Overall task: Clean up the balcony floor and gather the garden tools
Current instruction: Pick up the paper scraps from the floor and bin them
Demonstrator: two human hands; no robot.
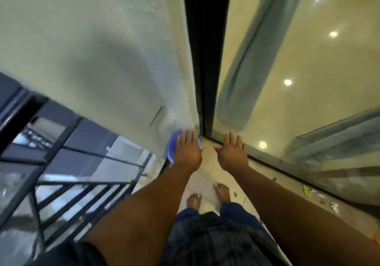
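Head view: both hands, left hand (188, 149) and right hand (233, 152), reached out, fingers straight, holding nothing; left half-hid a blue basin (171, 148).

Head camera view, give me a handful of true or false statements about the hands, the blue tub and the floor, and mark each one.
1. Both hands, the left hand and the right hand, are stretched forward with straight fingers. True.
2. The right hand grips a broom. False: it holds nothing.
3. The blue tub sits at the foot of the wall, partly hidden behind the left hand. True.
4. The person wears shoes. False: both feet are bare on the floor tiles.
5. Small scraps of litter lie along the glass door track on the right. True.
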